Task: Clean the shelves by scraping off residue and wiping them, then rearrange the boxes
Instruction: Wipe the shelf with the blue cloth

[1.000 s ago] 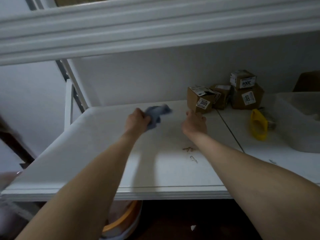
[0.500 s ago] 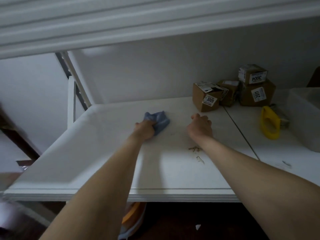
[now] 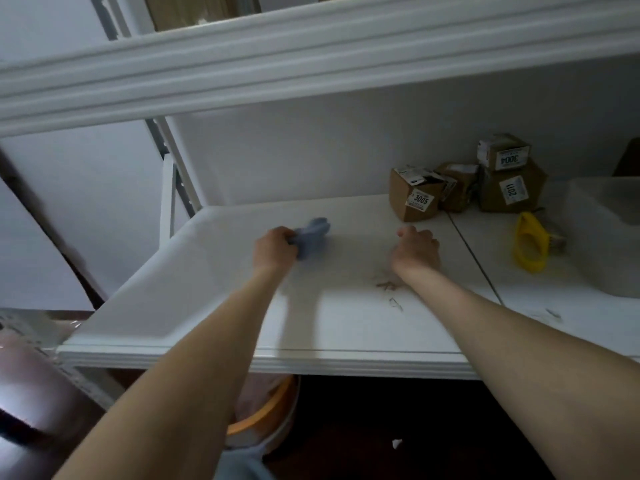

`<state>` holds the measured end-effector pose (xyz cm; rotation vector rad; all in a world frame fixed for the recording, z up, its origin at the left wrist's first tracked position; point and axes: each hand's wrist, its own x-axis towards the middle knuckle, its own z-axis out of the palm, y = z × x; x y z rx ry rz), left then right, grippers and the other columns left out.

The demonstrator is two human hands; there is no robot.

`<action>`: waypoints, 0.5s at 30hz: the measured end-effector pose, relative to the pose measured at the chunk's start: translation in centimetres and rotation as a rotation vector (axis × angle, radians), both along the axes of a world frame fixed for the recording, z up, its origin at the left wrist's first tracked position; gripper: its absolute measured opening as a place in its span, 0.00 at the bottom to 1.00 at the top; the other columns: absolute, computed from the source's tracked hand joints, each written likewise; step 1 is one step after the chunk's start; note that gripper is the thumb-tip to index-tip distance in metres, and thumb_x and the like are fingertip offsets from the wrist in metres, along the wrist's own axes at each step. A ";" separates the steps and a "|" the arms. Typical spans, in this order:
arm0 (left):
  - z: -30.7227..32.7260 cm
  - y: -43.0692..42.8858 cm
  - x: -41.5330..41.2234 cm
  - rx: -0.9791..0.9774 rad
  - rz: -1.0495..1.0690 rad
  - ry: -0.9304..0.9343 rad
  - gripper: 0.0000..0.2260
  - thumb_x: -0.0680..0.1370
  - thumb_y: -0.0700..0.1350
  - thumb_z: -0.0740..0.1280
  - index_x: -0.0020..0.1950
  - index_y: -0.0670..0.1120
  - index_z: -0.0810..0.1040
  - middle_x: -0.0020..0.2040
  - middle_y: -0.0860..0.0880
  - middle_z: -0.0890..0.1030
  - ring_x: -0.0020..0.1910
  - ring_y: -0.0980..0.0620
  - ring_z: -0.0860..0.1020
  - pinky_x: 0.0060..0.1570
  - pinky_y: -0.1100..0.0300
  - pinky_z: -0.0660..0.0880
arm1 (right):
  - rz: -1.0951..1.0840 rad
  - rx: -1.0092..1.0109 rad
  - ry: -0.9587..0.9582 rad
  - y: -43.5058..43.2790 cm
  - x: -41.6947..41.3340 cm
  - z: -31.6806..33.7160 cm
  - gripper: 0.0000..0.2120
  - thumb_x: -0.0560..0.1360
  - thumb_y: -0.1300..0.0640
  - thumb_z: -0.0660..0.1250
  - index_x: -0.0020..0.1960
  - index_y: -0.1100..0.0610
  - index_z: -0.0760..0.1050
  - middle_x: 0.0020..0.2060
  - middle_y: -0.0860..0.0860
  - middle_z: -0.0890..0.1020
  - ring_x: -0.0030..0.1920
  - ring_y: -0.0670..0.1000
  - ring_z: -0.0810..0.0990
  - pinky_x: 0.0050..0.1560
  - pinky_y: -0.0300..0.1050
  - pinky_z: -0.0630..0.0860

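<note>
My left hand (image 3: 275,249) grips a bunched blue cloth (image 3: 311,235) and holds it down on the white shelf (image 3: 194,299), left of centre. My right hand (image 3: 417,249) rests on the shelf as a loose fist with nothing seen in it. Dark scraps of residue (image 3: 388,285) lie just in front of that wrist, with more residue (image 3: 396,304) a little nearer. At the back right sit several small cardboard boxes: one labelled 3005 (image 3: 415,195), one labelled 2011 (image 3: 512,190) with a box labelled 3004 (image 3: 504,155) stacked on it.
A yellow scraper (image 3: 530,242) lies on the right shelf panel beside a translucent plastic bin (image 3: 609,233). The upper shelf's edge (image 3: 311,60) overhangs close above. Under the shelf stands a bucket with an orange rim (image 3: 263,415). A seam (image 3: 474,254) divides the two panels.
My left hand brought the cloth down onto the shelf and has slid it left and slightly back. My right hand has stayed in place. The view has tilted up a little.
</note>
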<state>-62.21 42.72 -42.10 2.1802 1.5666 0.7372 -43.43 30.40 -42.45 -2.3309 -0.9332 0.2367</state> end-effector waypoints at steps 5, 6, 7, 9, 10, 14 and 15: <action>-1.9 2.9 -5.0 -0.183 0.070 0.562 0.22 0.78 0.49 0.61 0.71 0.47 0.66 0.67 0.44 0.73 0.66 0.42 0.71 0.64 0.52 0.69 | 0.016 0.008 0.031 -0.9 0.2 -0.1 0.19 0.79 0.59 0.58 0.69 0.56 0.65 0.68 0.59 0.65 0.68 0.60 0.63 0.62 0.52 0.68; -2.0 2.4 -4.3 -0.193 0.025 0.573 0.22 0.78 0.48 0.61 0.72 0.47 0.65 0.68 0.44 0.72 0.66 0.43 0.71 0.64 0.52 0.69 | 0.016 0.005 0.033 -1.0 0.3 -0.3 0.19 0.79 0.59 0.58 0.69 0.56 0.65 0.68 0.59 0.64 0.68 0.60 0.63 0.62 0.52 0.68; -1.9 1.7 -3.3 -0.190 -0.012 0.571 0.21 0.79 0.47 0.60 0.72 0.46 0.66 0.67 0.43 0.73 0.66 0.42 0.72 0.63 0.53 0.69 | 0.014 0.002 0.035 -1.2 0.4 -0.4 0.19 0.79 0.59 0.59 0.70 0.56 0.65 0.68 0.59 0.64 0.68 0.60 0.63 0.62 0.52 0.68; -1.5 -0.1 -0.6 -0.149 -0.085 0.580 0.20 0.79 0.45 0.59 0.71 0.46 0.68 0.66 0.42 0.74 0.65 0.42 0.73 0.62 0.53 0.70 | 0.009 -0.002 0.038 -1.6 0.8 -0.5 0.19 0.79 0.59 0.59 0.69 0.56 0.65 0.68 0.59 0.64 0.68 0.60 0.63 0.61 0.52 0.69; -1.3 -1.2 0.9 -0.134 -0.129 0.590 0.20 0.79 0.45 0.59 0.71 0.46 0.68 0.66 0.42 0.74 0.65 0.42 0.73 0.62 0.53 0.70 | 0.004 0.000 0.037 -1.7 1.0 -0.6 0.19 0.79 0.59 0.59 0.69 0.56 0.65 0.68 0.59 0.65 0.68 0.60 0.63 0.61 0.52 0.69; -1.7 -5.2 7.1 -0.100 -0.264 0.619 0.17 0.80 0.47 0.58 0.69 0.46 0.71 0.64 0.43 0.75 0.63 0.43 0.74 0.60 0.53 0.71 | -0.023 0.019 0.030 -2.5 1.9 -0.3 0.19 0.80 0.58 0.58 0.70 0.55 0.65 0.68 0.59 0.65 0.68 0.60 0.64 0.62 0.52 0.68; -1.9 -6.0 8.3 -0.086 -0.278 0.613 0.17 0.80 0.48 0.59 0.67 0.46 0.71 0.63 0.43 0.76 0.62 0.43 0.75 0.58 0.53 0.71 | -0.030 0.016 0.031 -2.7 2.0 -0.3 0.19 0.80 0.57 0.58 0.70 0.55 0.64 0.68 0.59 0.65 0.68 0.60 0.64 0.62 0.52 0.68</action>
